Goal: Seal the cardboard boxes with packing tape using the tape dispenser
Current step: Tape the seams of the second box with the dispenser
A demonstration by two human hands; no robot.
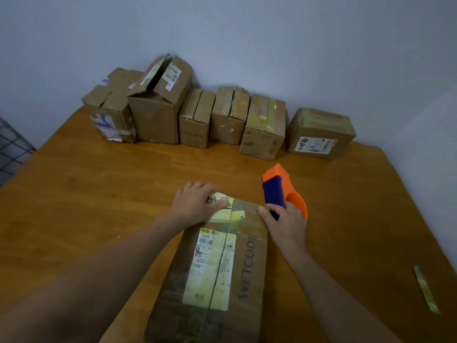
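Note:
A long cardboard box (247, 266) with a shipping label and the word WETCODE lies on the wooden table in front of me. My left hand (195, 204) presses flat on the far end of its top, over the centre seam. My right hand (284, 224) grips the orange and blue tape dispenser (279, 189) at the box's far right corner, its orange head pointing away from me. No tape roll is visible from here.
Several cardboard boxes (195, 117) stand in a row along the back wall; one (158, 100) has its flaps up. Another box (321, 132) sits apart at the right. A strip of tape or backing (425, 289) lies near the table's right edge. Wire mesh (12, 149) is at far left.

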